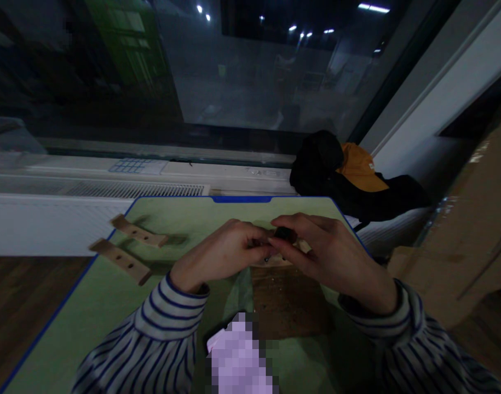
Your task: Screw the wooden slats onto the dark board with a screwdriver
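Note:
My right hand (326, 246) pinches a small black object (283, 233) between thumb and fingers; its kind is too dark to tell. Close beside it, my left hand (223, 251) has thumb and forefinger pressed together, and what they grip is hidden. Beneath the fingertips of both hands lies a pale wooden piece (270, 262) with small dark spots, mostly covered by the hands. It rests at the far edge of a brown wooden board (289, 306), which is speckled with small bits.
Two curved wooden pieces with holes, one farther back (139, 234) and one nearer (121, 261), lie on the green table (184, 213) at left. A blurred lilac item (240, 355) is at the front. A black bag (316, 164), orange cap (361, 167) and cardboard box (451, 246) stand right.

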The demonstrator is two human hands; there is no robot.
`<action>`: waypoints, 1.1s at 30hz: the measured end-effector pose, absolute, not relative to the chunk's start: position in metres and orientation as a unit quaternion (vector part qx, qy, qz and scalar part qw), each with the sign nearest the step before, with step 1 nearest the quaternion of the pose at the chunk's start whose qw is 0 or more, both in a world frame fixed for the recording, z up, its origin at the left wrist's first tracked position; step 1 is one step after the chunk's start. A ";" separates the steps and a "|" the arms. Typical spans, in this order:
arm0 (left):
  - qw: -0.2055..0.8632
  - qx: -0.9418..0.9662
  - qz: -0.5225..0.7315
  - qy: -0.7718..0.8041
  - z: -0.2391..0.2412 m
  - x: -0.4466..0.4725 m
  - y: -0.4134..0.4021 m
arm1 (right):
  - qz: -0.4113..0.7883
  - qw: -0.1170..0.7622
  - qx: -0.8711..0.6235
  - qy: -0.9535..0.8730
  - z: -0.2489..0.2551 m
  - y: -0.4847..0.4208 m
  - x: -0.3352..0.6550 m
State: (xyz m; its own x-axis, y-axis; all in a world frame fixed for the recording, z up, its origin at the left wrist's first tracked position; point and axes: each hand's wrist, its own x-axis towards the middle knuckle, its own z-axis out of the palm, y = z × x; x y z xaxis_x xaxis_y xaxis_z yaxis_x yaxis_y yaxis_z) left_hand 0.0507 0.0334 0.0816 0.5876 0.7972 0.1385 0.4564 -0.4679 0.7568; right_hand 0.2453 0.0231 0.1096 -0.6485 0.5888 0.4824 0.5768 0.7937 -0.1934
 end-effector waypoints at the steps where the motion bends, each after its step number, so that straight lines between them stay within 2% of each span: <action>1: 0.351 0.819 0.250 0.378 0.082 0.051 0.033 | 0.012 0.270 -0.321 -0.908 0.110 0.023 0.245; 19: 0.360 0.824 0.237 0.368 0.079 0.050 0.034 | 0.007 0.259 -0.321 -0.911 0.110 0.024 0.245; 26: 0.373 0.813 0.273 0.354 0.081 0.052 0.033 | 0.003 0.263 -0.324 -0.909 0.108 0.024 0.245; 33: 0.372 0.816 0.246 0.368 0.080 0.051 0.034 | 0.018 0.263 -0.318 -0.911 0.111 0.021 0.245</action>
